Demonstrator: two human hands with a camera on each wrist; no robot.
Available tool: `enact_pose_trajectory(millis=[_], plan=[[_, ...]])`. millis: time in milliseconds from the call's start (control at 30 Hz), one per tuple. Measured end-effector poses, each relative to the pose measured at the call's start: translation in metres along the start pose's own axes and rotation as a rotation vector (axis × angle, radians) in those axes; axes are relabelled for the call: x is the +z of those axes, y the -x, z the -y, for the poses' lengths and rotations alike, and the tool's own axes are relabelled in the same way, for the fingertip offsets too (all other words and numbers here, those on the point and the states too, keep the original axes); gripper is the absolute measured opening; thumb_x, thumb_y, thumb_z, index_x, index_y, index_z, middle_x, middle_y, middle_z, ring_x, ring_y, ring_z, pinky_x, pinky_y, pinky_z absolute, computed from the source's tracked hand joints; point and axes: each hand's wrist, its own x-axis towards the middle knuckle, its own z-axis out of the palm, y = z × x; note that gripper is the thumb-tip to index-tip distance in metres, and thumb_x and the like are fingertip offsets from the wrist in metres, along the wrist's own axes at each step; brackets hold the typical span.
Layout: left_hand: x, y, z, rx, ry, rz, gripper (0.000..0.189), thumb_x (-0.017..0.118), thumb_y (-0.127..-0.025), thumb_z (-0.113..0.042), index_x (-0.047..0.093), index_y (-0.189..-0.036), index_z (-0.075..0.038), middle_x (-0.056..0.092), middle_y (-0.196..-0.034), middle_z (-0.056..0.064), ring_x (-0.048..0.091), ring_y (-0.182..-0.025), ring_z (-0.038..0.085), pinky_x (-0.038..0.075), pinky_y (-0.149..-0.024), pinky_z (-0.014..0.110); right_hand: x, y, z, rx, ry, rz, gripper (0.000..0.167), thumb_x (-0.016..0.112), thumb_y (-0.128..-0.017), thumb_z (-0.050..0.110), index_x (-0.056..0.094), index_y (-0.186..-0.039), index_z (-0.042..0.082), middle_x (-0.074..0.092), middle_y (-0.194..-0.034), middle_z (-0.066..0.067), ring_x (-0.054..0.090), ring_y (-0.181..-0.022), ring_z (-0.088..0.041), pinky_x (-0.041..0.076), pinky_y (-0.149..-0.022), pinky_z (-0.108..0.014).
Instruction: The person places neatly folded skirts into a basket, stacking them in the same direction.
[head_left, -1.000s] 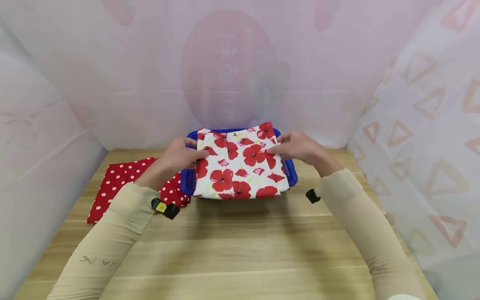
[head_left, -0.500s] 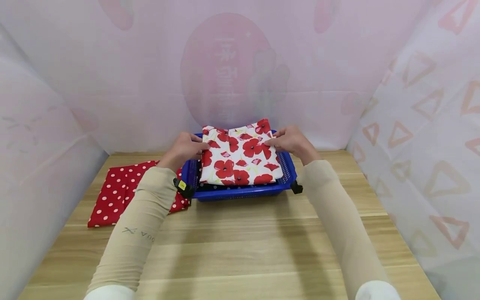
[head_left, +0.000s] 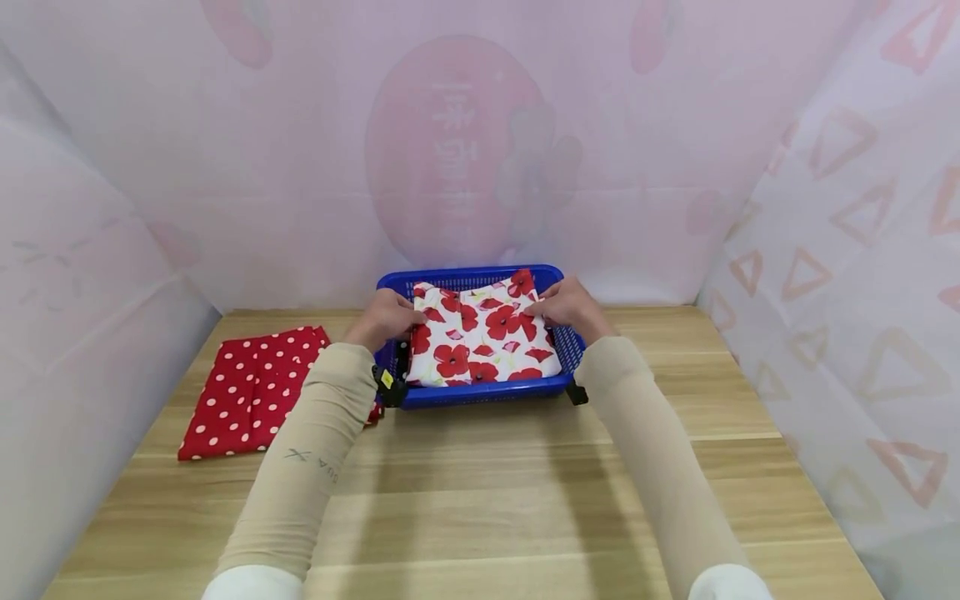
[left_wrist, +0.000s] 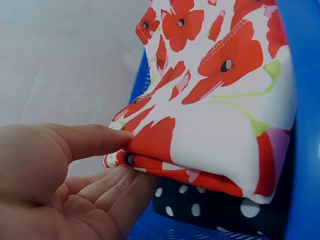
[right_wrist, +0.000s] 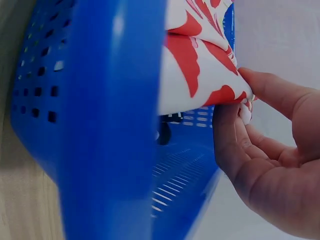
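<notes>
A folded white cloth with red poppies (head_left: 487, 342) lies inside the blue plastic basket (head_left: 480, 395). My left hand (head_left: 390, 318) pinches its left edge, thumb on top and fingers underneath, as the left wrist view shows. At the opposite edge my right hand (head_left: 567, 305) pinches the same cloth, thumb above and fingers below. Beneath it in the basket is a dark cloth with white dots (left_wrist: 195, 209), mostly hidden by the poppy cloth. In the right wrist view the basket's rim (right_wrist: 117, 125) covers part of the poppy cloth.
A folded red cloth with white dots (head_left: 255, 387) lies on the wooden table (head_left: 480, 500) left of the basket, partly behind my left forearm. A pale printed curtain (head_left: 300, 167) rises behind the basket, with more at both sides.
Both hands have carried the poppy cloth from over the basket's front rim back and down into the basket. The front rim, hidden earlier, now shows. The red dotted cloth stays put.
</notes>
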Motion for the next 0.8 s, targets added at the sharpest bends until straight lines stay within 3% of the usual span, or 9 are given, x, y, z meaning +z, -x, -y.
enact_pose_trajectory(millis=[100,200,267,400,500,567,633,700,800], plan=[[0.002,-0.004,0.005,-0.003,-0.041,0.001,0.03,0.066,-0.103,-0.016,0.066,-0.075,-0.005,0.065,-0.072,0.002,0.062,-0.072,0.014,0.062,-0.08,0.031,0.007,-0.001,0.002,0.021,0.038,-0.008,0.03,0.078,-0.097,0.027,0.074,-0.112,0.002,0.071,-0.099,-0.012,0.068,-0.096,-0.028,0.059,-0.104,-0.043],[0.004,-0.006,0.006,0.005,-0.097,-0.011,0.042,0.067,-0.102,-0.015,0.057,-0.062,-0.01,0.05,-0.052,-0.004,0.054,-0.057,0.013,0.052,-0.066,0.029,0.011,0.0,0.005,0.028,0.089,-0.017,0.028,0.075,-0.099,0.025,0.073,-0.113,0.001,0.072,-0.114,-0.015,0.066,-0.099,-0.026,0.06,-0.103,-0.042],[0.005,-0.005,0.004,0.005,-0.143,-0.029,0.039,0.066,-0.102,-0.016,0.06,-0.065,-0.008,0.053,-0.053,-0.001,0.055,-0.057,0.015,0.05,-0.063,0.031,0.011,0.0,0.007,0.019,0.109,-0.028,0.029,0.073,-0.099,0.022,0.071,-0.117,0.0,0.07,-0.117,-0.015,0.064,-0.101,-0.027,0.061,-0.103,-0.043],[0.005,0.006,-0.003,0.053,-0.274,-0.091,0.027,0.065,-0.102,-0.023,0.065,-0.087,0.0,0.059,-0.07,0.006,0.061,-0.069,0.021,0.052,-0.067,0.032,0.008,0.001,0.007,-0.009,0.138,-0.023,0.029,0.069,-0.103,0.027,0.061,-0.085,0.006,0.058,-0.078,-0.005,0.057,-0.074,-0.021,0.061,-0.087,-0.037],[0.001,0.017,-0.01,0.117,-0.394,-0.14,0.032,0.064,-0.103,-0.027,0.061,-0.084,-0.002,0.054,-0.069,0.005,0.058,-0.065,0.021,0.05,-0.062,0.03,0.0,0.006,0.006,-0.052,0.184,0.003,0.041,0.064,-0.105,0.037,0.052,-0.077,0.01,0.049,-0.069,-0.001,0.054,-0.068,-0.02,0.054,-0.076,-0.036],[-0.004,0.025,-0.014,0.174,-0.456,-0.162,0.035,0.063,-0.103,-0.027,0.055,-0.077,-0.005,0.05,-0.067,0.004,0.054,-0.063,0.021,0.045,-0.058,0.029,-0.007,0.014,0.006,-0.101,0.224,0.0,0.041,0.061,-0.106,0.042,0.062,-0.09,0.005,0.059,-0.081,-0.007,0.061,-0.081,-0.025,0.057,-0.08,-0.038],[-0.011,0.034,-0.017,0.228,-0.485,-0.169,0.033,0.063,-0.104,-0.027,0.057,-0.082,-0.003,0.054,-0.07,0.008,0.055,-0.065,0.024,0.049,-0.059,0.032,-0.015,0.024,0.007,-0.151,0.27,-0.013,0.048,0.057,-0.107,0.045,0.065,-0.121,-0.001,0.068,-0.112,-0.016,0.065,-0.108,-0.033,0.059,-0.097,-0.045],[-0.019,0.046,-0.019,0.273,-0.518,-0.172,0.031,0.062,-0.105,-0.028,0.063,-0.103,0.003,0.066,-0.09,0.018,0.065,-0.081,0.031,0.06,-0.073,0.039,-0.023,0.035,0.008,-0.208,0.324,-0.043,0.065,0.053,-0.108,0.048,0.051,-0.15,-0.002,0.058,-0.147,-0.022,0.056,-0.137,-0.04,0.051,-0.115,-0.055],[-0.032,0.065,-0.016,0.299,-0.593,-0.192,0.051,0.061,-0.106,-0.031,0.055,-0.139,0.008,0.066,-0.13,0.031,0.069,-0.114,0.045,0.062,-0.097,0.056,-0.032,0.05,0.004,-0.306,0.452,-0.068,0.076,0.047,-0.11,0.053,0.034,-0.163,0.001,0.042,-0.166,-0.023,0.038,-0.155,-0.043,0.035,-0.126,-0.062]])
